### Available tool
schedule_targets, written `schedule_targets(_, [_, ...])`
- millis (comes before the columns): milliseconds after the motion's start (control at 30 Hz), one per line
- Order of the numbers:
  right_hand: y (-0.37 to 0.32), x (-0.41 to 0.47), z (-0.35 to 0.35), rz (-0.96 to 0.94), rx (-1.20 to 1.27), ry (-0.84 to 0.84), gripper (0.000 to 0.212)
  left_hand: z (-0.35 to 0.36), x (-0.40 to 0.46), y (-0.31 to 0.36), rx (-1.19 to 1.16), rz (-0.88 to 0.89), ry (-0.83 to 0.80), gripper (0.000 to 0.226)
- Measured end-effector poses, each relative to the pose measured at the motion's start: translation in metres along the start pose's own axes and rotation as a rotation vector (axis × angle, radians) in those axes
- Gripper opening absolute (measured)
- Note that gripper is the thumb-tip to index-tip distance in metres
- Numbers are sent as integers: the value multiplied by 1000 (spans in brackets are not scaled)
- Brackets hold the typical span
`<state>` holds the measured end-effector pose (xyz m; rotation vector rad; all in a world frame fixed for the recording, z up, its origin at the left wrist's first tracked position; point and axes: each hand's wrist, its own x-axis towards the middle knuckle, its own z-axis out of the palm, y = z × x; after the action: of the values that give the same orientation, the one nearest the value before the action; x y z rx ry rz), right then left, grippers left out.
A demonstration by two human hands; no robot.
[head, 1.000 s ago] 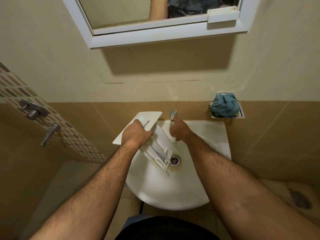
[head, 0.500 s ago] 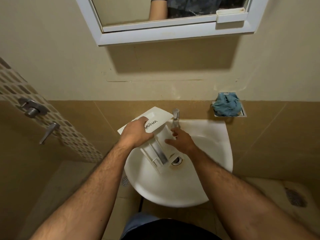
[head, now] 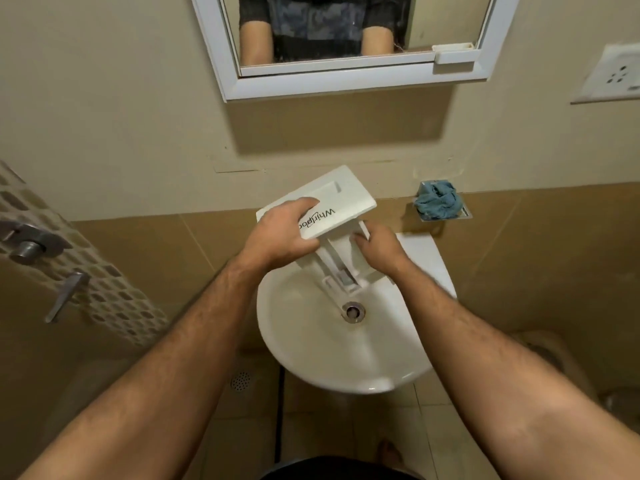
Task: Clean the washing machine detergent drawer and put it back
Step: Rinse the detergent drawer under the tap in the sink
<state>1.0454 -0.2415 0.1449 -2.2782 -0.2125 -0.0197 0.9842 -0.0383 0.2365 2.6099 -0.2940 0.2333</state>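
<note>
Since half a second ago: lifted and swung upright over the round white ceramic basin [head: 332,358], front panel now up toward 12 o'clock, the white plastic detergent drawer [head: 322,206] with black lettering; shifted from open above the bowl to the drawer's right rail, the right hand [head: 377,245].

Held above the basin's 12 o'clock edge, body sloping down toward the steel drain [head: 353,311]. Gripped at the panel's 9 o'clock end by the left hand [head: 285,233], fingers curled over the face, thumb underneath. Pinched at the rail by the right hand, fingers curled.

Judged mid-rinse at best: drawer out of the machine and at the sink, yet no scrubbing seen, no running water made out. Left undone: washing, drying, carrying back, sliding in.

Hidden behind the panel: the tap. Unclear: compartment insides, any residue, wetness. Untouched at 2 o'clock, a crumpled blue cloth [head: 438,204] in a steel wall dish. Out of view: the washing machine.
</note>
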Motion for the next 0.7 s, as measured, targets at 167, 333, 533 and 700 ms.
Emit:
schedule_targets(167, [-28, -16, -33, -54, -172, 201, 31, -26, -5, 18, -25, 207, 76, 67])
schedule_targets(333, [-56, -33, -67, -98, -235, 339, 19, -46, -10, 36, -55, 350, 189, 68])
schedule_targets(533, [-70, -43, -85, -97, -314, 472, 14, -56, -13, 42, -69, 466, 276, 63])
schedule_targets(700, [-57, -55, -65, -63, -419, 371, 14, -39, -25, 27, -80, 390, 162, 64])
